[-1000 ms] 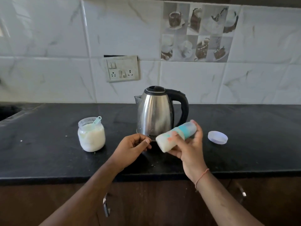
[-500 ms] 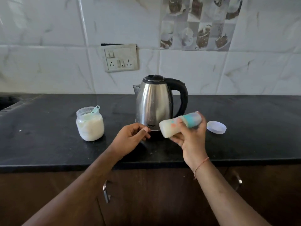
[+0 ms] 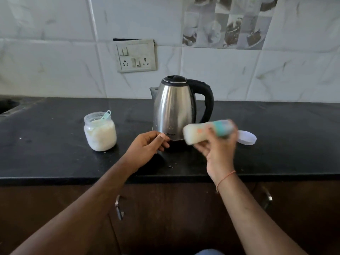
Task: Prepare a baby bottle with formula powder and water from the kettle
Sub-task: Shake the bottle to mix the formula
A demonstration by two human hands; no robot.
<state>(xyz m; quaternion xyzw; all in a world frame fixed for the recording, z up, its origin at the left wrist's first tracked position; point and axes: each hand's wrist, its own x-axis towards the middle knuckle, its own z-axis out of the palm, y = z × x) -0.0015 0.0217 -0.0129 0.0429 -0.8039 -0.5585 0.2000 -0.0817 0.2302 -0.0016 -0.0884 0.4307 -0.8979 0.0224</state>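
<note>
My right hand point(image 3: 219, 150) grips a baby bottle point(image 3: 195, 134) filled with milky white liquid, held on its side in front of the kettle; the bottle is motion-blurred, its teal collar toward the right. A steel kettle point(image 3: 174, 111) with a black handle and lid stands at the middle of the black counter point(image 3: 46, 162). My left hand point(image 3: 149, 146) hovers just left of the bottle, fingers loosely curled, holding nothing. An open glass jar of white formula powder point(image 3: 100, 131) with a teal scoop point(image 3: 106, 115) standing in it sits to the left.
A white lid point(image 3: 246, 138) lies on the counter right of the kettle, partly behind my right hand. A switch and socket plate point(image 3: 136, 56) is on the tiled wall. Cabinet handles point(image 3: 118, 207) show below the counter edge. A sink edge point(image 3: 7, 105) is at far left.
The bottle has shifted slightly in my right hand and is now blurred with motion. My left hand stays beside it. The camera has tilted down a little.
</note>
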